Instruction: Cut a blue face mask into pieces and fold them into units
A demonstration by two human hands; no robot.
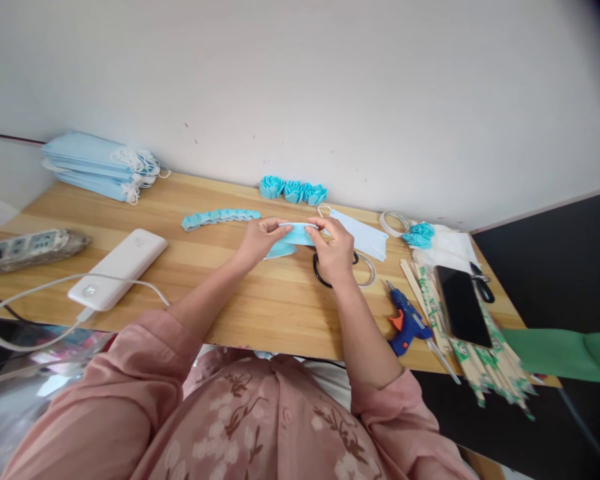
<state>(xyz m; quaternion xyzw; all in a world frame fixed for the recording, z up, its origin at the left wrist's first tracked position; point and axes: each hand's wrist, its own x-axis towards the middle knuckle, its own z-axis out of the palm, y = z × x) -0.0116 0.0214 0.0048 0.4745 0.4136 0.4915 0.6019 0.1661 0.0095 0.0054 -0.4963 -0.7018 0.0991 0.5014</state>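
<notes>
Over the middle of the wooden table (260,313), my left hand (259,241) and my right hand (334,248) both pinch a light blue face mask (294,236), one at each end. The mask is folded or bunched between the fingers. A pleated strip of blue mask material (220,217) lies just left of my left hand. Beyond my right hand lies a flat face mask (363,233), and black and pale rings (360,267) rest under my right wrist.
A stack of face masks (97,167) sits at the back left, blue folded rosettes (293,191) by the wall, another rosette (420,235) at right. A white power bank (117,268) with cable lies left; a blue glue gun (406,323), wrapped chopsticks (480,360) and a phone (463,305) lie right.
</notes>
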